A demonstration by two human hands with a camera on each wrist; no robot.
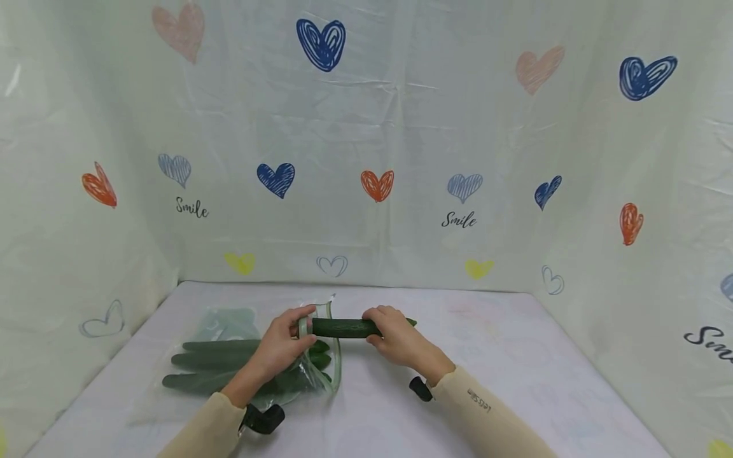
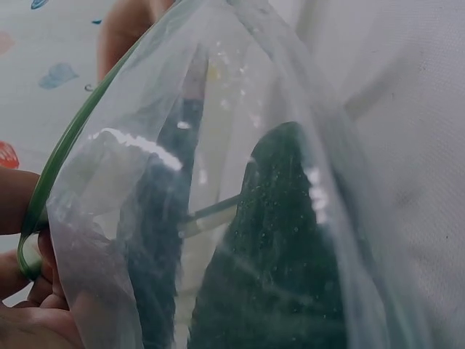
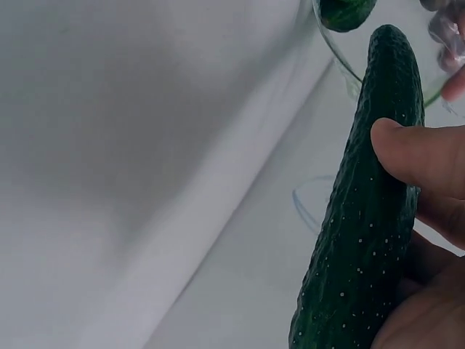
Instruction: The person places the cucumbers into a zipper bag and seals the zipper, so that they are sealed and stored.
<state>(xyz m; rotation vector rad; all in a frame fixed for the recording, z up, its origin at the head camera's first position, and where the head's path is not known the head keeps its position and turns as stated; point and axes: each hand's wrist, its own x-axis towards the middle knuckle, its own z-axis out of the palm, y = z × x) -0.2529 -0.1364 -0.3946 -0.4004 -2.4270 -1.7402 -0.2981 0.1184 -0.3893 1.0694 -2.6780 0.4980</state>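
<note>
A dark green cucumber lies level in the air, and my right hand grips it near its right end. In the right wrist view the thumb presses along the bumpy cucumber. My left hand pinches the green-edged mouth of a clear zip bag, beside the cucumber's left end. Several cucumbers lie inside the bag on the table. Through the plastic in the left wrist view, a cucumber shows close up, and fingers hold the green zip strip.
The white table meets a pale curtain printed with hearts and "Smile" at its back edge. The curtain also hangs at both sides. Dark wrist-camera mounts sit below the sleeves.
</note>
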